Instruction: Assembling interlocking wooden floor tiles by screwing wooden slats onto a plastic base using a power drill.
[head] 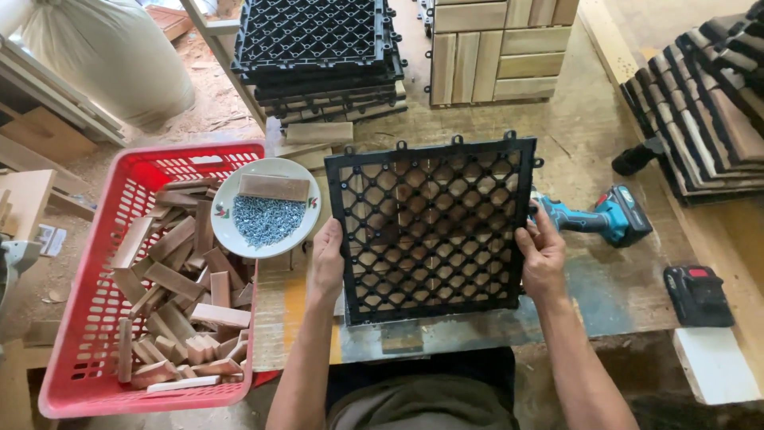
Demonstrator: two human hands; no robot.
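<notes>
A wooden workbench [597, 295] fills most of the frame, and a red plastic basket [95, 318] heaped with short wooden blocks [179, 295] is seen at the lower left. At the centre, a square black plastic grid tile [432, 231] is held flat above the bench, with wooden slats visible through its openings. Its left edge is gripped by the left hand [326, 259], fingers pressed together and curled under the rim with the thumb on top; its right edge is gripped by the right hand [543, 255], fingers likewise closed around the rim. A stack of black grid tiles [318, 48] is seen at the upper centre, with finished wooden tiles [493, 52] beside it and another stack [708, 103] at the upper right. A white plate [267, 207] holding small screws [267, 219] and one wooden block sits just left of the held tile. A teal cordless drill [601, 219] lies just right of the right hand, and a black battery pack [699, 296] lies at the lower right.
</notes>
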